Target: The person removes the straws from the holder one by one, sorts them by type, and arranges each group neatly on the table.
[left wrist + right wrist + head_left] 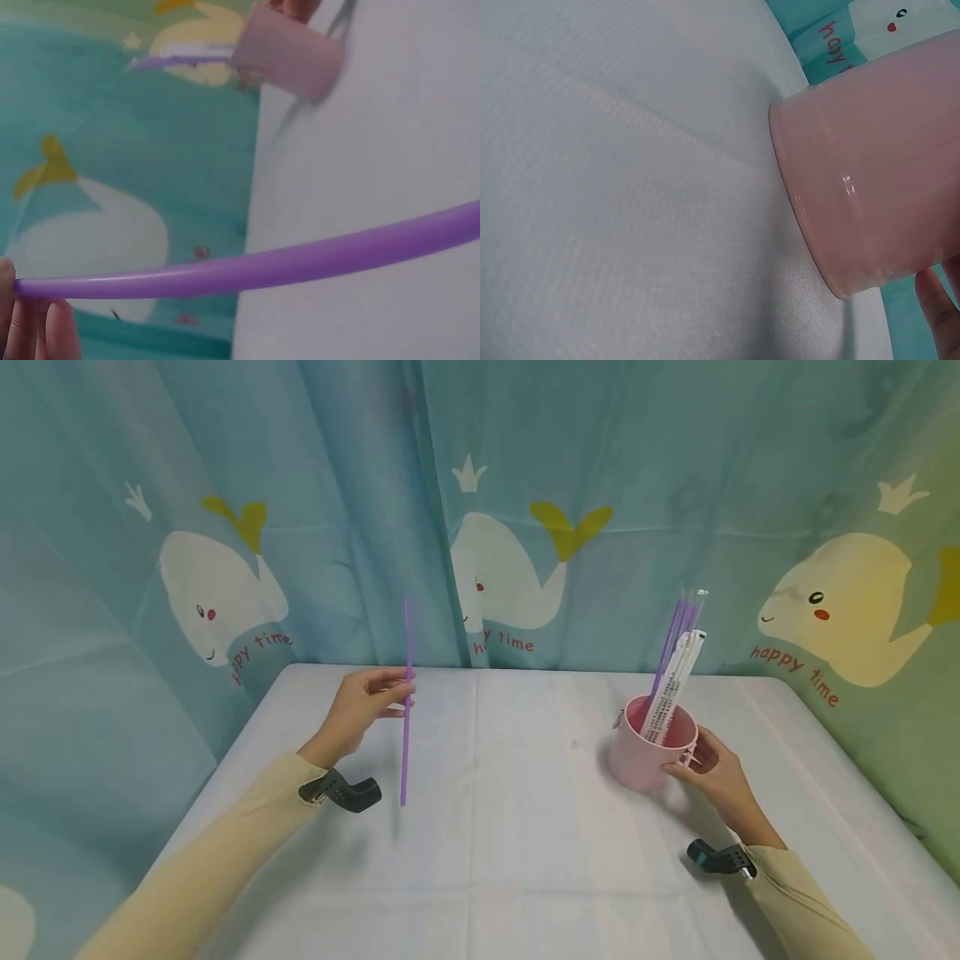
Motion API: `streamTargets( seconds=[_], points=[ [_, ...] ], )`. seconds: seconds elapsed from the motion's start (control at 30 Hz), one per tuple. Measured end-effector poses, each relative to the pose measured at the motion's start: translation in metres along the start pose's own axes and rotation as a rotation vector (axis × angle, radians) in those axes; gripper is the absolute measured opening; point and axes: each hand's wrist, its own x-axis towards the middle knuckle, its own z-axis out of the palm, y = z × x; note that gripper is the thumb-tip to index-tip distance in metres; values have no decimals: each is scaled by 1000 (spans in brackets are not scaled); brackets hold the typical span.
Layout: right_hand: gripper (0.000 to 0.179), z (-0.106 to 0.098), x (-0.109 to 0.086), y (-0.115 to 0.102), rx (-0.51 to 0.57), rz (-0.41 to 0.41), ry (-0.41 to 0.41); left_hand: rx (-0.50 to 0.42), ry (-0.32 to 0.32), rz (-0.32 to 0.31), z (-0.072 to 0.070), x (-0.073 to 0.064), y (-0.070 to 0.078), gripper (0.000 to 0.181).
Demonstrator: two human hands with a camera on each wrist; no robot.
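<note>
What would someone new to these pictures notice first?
Probably the pink cup, right of center in the head view, gripped by the right hand, with purple straws and a white packet leaning in it. Then the lone purple straw, held nearly upright by the left hand, left of center. Behind hangs a blue-green whale curtain.

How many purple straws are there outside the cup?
1: a straw in the left hand. More purple straws lean in the cup, overlapping too closely to count; some may be hidden.
</note>
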Motion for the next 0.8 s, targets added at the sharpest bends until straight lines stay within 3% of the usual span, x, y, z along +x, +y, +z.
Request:
streamTargets(
  seconds=[0.4,0.8],
  points=[
    [78,0,1,-1,-37,27,-4,15,41,-57,-27,-12,-31,45],
    [77,1,-1,-4,-10,14,1,12,62,-93,-53,-22,-56,50]
  ],
)
